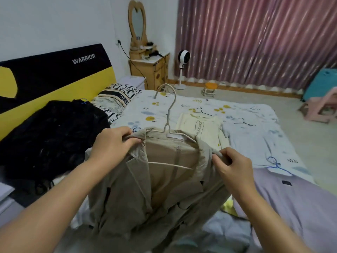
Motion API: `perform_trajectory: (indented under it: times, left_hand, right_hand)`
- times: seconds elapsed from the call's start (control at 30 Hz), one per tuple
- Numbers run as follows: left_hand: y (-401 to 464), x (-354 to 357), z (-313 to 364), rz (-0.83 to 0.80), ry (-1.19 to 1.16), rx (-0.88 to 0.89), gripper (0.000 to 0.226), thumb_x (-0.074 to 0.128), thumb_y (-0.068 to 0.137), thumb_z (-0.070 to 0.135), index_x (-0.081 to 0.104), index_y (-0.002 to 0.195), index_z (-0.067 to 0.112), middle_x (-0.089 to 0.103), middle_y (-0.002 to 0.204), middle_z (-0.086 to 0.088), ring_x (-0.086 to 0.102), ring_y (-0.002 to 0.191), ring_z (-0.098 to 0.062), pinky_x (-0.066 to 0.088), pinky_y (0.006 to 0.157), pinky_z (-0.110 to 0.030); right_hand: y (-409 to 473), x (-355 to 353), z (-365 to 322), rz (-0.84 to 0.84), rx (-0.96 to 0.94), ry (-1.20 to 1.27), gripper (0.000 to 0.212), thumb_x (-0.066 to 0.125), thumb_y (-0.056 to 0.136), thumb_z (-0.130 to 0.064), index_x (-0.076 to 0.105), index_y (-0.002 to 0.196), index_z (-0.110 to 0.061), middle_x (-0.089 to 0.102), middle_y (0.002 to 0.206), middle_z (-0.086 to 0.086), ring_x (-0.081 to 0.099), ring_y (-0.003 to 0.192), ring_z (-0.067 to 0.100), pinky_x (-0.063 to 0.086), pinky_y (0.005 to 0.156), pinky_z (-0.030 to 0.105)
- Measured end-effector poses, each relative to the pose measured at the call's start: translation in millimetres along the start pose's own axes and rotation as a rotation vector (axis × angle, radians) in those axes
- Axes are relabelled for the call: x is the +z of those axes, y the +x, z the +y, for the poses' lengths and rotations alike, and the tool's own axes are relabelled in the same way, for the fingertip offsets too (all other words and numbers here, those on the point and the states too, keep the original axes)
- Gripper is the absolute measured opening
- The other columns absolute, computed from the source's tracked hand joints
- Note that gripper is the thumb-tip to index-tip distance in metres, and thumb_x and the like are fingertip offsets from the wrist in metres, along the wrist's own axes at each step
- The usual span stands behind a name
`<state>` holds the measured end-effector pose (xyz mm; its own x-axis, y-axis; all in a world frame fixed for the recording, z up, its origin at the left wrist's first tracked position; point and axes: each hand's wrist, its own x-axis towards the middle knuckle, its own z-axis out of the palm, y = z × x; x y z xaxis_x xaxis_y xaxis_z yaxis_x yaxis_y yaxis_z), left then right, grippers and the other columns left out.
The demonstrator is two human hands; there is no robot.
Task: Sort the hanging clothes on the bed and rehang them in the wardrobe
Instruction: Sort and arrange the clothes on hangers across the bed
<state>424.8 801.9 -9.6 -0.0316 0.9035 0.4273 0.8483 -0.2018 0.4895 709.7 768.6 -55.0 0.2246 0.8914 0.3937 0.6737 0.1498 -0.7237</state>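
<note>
A beige jacket [164, 189] hangs on a cream hanger [168, 114] held up over the bed [164, 106]. My left hand [113, 143] pinches the jacket's left collar and shoulder. My right hand [231, 165] pinches its right shoulder edge. Behind it on the bed lie a cream top [198, 128] and a pale blue shirt [255, 141], each on a dark hanger. A lilac garment [295, 201] on a blue hanger [277, 167] lies at the right. A black garment [49, 134] is heaped at the left.
A black and yellow headboard [54, 73] lines the left. A patterned pillow [116, 97] lies by it. Beyond the bed stand a wooden vanity with mirror [145, 59], a white fan [183, 59] and an orange stool [210, 89] before pink curtains [255, 39].
</note>
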Motion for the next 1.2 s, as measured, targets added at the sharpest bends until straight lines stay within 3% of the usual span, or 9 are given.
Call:
perform_trajectory:
  times: [0.2, 0.37, 0.53, 0.7, 0.8, 0.93, 1.07, 1.2]
  left_hand:
    - [-56.4, 3.0, 29.1, -0.084, -0.085, 0.067, 0.016, 0.071, 0.078, 0.028, 0.069, 0.077, 0.013, 0.066, 0.071, -0.003, 0.058, 0.074, -0.023, 0.042, 0.065, -0.034]
    - [-81.0, 20.6, 56.5, -0.164, -0.091, 0.103, 0.021, 0.07, 0.078, 0.032, 0.065, 0.071, 0.014, 0.062, 0.066, -0.002, 0.054, 0.069, -0.021, 0.035, 0.057, -0.028]
    - [-98.4, 48.2, 86.5, -0.23, -0.095, 0.093, 0.021, 0.071, 0.078, 0.035, 0.066, 0.073, 0.015, 0.064, 0.07, -0.005, 0.055, 0.07, -0.023, 0.03, 0.052, -0.024]
    - [-105.6, 85.5, 108.6, -0.272, -0.106, 0.067, 0.024, 0.071, 0.078, 0.035, 0.056, 0.062, 0.024, 0.057, 0.071, -0.004, 0.052, 0.067, -0.02, 0.028, 0.05, -0.024]
    - [-109.6, 111.3, 110.7, -0.299, -0.099, 0.017, 0.029, 0.069, 0.079, 0.036, 0.052, 0.057, 0.027, 0.056, 0.063, -0.001, 0.051, 0.065, -0.019, 0.031, 0.053, -0.025]
    - [-106.5, 144.7, 105.2, -0.35, -0.073, -0.043, 0.028, 0.067, 0.082, 0.037, 0.063, 0.071, 0.011, 0.058, 0.063, -0.002, 0.054, 0.067, -0.02, 0.033, 0.055, -0.03]
    - [-82.7, 176.3, 94.1, -0.361, -0.044, -0.083, 0.027, 0.067, 0.081, 0.037, 0.064, 0.072, 0.012, 0.058, 0.066, -0.002, 0.053, 0.065, -0.017, 0.036, 0.056, -0.031]
    - [-38.3, 211.4, 77.6, -0.382, -0.07, -0.103, 0.025, 0.066, 0.082, 0.035, 0.064, 0.071, 0.013, 0.061, 0.066, -0.001, 0.054, 0.067, -0.017, 0.038, 0.058, -0.032]
  right_hand:
    - [-68.3, -47.8, 9.7, 0.063, 0.049, -0.066, 0.022, 0.067, 0.08, -0.017, 0.056, 0.062, -0.011, 0.055, 0.055, 0.003, 0.049, 0.058, 0.02, 0.039, 0.055, 0.037]
    - [-102.5, -88.1, 28.5, 0.099, 0.1, -0.138, 0.024, 0.068, 0.08, -0.017, 0.056, 0.063, -0.006, 0.055, 0.056, 0.006, 0.048, 0.057, 0.02, 0.032, 0.053, 0.021]
    - [-113.9, -120.8, 53.7, 0.118, 0.138, -0.154, 0.027, 0.07, 0.079, -0.017, 0.053, 0.059, -0.013, 0.053, 0.054, 0.0, 0.046, 0.054, 0.015, 0.033, 0.052, 0.025]
    - [-107.0, -141.5, 89.6, 0.076, 0.148, -0.208, 0.023, 0.072, 0.078, -0.016, 0.057, 0.06, -0.013, 0.056, 0.054, -0.003, 0.051, 0.056, 0.012, 0.035, 0.051, 0.026]
    - [-98.1, -142.3, 113.6, 0.019, 0.175, -0.213, 0.024, 0.07, 0.079, -0.019, 0.057, 0.06, -0.016, 0.056, 0.054, -0.004, 0.051, 0.056, 0.009, 0.035, 0.051, 0.026]
    - [-82.8, -130.5, 142.4, -0.079, 0.214, -0.221, 0.024, 0.069, 0.082, -0.022, 0.056, 0.062, -0.017, 0.054, 0.056, -0.004, 0.049, 0.058, 0.011, 0.035, 0.053, 0.028]
    - [-56.4, -105.8, 167.1, -0.128, 0.28, -0.22, 0.036, 0.068, 0.082, -0.024, 0.044, 0.055, -0.023, 0.046, 0.05, -0.003, 0.043, 0.053, 0.009, 0.034, 0.051, 0.029]
    - [-14.3, -71.2, 189.5, -0.15, 0.326, -0.22, 0.022, 0.067, 0.083, -0.026, 0.06, 0.066, -0.014, 0.06, 0.06, -0.001, 0.055, 0.061, 0.016, 0.039, 0.054, 0.032]
